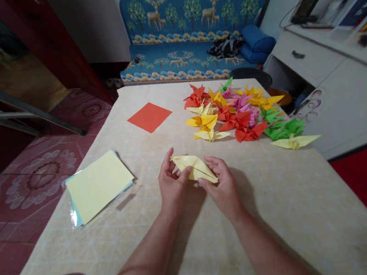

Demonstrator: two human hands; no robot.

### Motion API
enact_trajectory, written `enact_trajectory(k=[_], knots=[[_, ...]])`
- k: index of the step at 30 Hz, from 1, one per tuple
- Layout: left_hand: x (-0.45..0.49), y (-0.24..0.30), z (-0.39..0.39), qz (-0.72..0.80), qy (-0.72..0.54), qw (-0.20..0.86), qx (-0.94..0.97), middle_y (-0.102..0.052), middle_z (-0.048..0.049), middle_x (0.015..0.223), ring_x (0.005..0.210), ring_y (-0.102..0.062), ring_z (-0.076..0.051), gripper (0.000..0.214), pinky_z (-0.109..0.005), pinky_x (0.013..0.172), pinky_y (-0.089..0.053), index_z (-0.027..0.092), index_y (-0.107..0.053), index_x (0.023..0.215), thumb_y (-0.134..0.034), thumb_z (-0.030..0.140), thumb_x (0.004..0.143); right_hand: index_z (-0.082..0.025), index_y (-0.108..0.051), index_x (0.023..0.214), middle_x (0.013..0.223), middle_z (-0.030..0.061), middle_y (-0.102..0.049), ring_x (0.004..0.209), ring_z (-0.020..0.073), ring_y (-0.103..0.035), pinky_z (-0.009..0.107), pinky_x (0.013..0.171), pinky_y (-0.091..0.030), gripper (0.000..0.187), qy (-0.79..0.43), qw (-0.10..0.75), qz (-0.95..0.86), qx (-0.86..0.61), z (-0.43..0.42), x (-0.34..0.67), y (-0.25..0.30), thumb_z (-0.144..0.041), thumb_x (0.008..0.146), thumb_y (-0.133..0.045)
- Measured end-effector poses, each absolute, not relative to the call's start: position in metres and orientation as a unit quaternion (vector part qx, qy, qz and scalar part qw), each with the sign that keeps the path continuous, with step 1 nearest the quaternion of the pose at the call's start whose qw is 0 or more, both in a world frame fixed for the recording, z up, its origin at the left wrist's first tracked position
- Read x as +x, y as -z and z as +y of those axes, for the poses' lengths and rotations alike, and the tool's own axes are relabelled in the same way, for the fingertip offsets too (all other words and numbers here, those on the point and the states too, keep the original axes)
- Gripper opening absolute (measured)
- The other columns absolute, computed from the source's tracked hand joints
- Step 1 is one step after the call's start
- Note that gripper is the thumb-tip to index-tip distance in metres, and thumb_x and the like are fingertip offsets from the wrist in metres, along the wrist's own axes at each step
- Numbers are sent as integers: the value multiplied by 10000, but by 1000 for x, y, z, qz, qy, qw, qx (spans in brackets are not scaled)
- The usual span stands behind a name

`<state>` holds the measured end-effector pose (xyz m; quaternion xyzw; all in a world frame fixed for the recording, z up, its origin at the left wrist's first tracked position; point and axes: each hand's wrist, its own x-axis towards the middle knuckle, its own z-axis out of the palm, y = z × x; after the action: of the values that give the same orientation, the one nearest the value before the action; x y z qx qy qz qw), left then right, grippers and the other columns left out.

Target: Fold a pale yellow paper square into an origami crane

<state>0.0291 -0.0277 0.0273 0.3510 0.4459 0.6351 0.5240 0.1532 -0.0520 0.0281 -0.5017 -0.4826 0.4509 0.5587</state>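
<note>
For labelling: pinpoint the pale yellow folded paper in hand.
Find the cream-covered table before the blue deer-patterned sofa. Near its middle is the pale yellow folded paper. Unlike the colourful paper cranes, it's held by left hand and right hand.

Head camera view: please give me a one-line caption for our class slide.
Left hand and right hand hold a folded yellow paper over a table, colourful paper cranes beyond.

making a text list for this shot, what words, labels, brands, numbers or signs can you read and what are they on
None can be read.
Blue-and-white item on the white cabinet: too blurred to tell whether it bears print.
Folded yellow paper, red square, paper cranes, paper stack: no lettering shows.
</note>
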Motion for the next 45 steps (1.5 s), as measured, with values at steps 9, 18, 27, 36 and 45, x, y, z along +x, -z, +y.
enact_trajectory(k=[9, 18, 27, 36, 45], knots=[[27, -28, -29, 475, -575, 560, 361, -610, -33, 910, 638, -613, -111, 662, -229, 546, -532, 173, -566, 1210, -793, 300, 601, -179, -528, 1024, 794, 4, -627, 639, 110, -592, 233, 616, -493, 366, -429, 670, -339, -502, -42, 171, -27, -253, 710, -699], [31, -27, -30, 469, -582, 561, 355, -599, -3, 877, 659, -610, -99, 514, -224, 589, -548, 190, -643, 1098, -791, 274, 614, -153, -592, 848, 708, 11, -624, 558, 110, -527, 221, 521, -422, 238, -510, 575, -380, -514, -44, 163, -27, -331, 719, -681], [33, -26, -32, 467, -563, 581, 357, -609, -4, 878, 670, -630, -111, 501, -228, 599, -556, 185, -658, 1065, -806, 265, 592, -158, -556, 640, 506, -42, -527, 468, 87, -460, 204, 485, -347, 282, -460, 584, -393, -541, -46, 170, -25, -394, 769, -642], [32, -27, -32, 478, -557, 584, 347, -607, -13, 868, 675, -622, -112, 507, -213, 568, -543, 171, -665, 1050, -815, 274, 576, -179, -557, 770, 648, -24, -567, 484, 81, -478, 181, 441, -377, 256, -472, 600, -382, -521, -47, 170, -28, -427, 789, -616], [16, -28, -23, 513, -534, 575, 349, -633, -9, 820, 587, -603, -97, 554, -230, 554, -529, 151, -665, 1052, -823, 314, 547, -194, -584, 898, 676, -28, -585, 578, 110, -546, 199, 523, -432, 227, -454, 574, -447, -514, -40, 194, -30, -270, 707, -680]])
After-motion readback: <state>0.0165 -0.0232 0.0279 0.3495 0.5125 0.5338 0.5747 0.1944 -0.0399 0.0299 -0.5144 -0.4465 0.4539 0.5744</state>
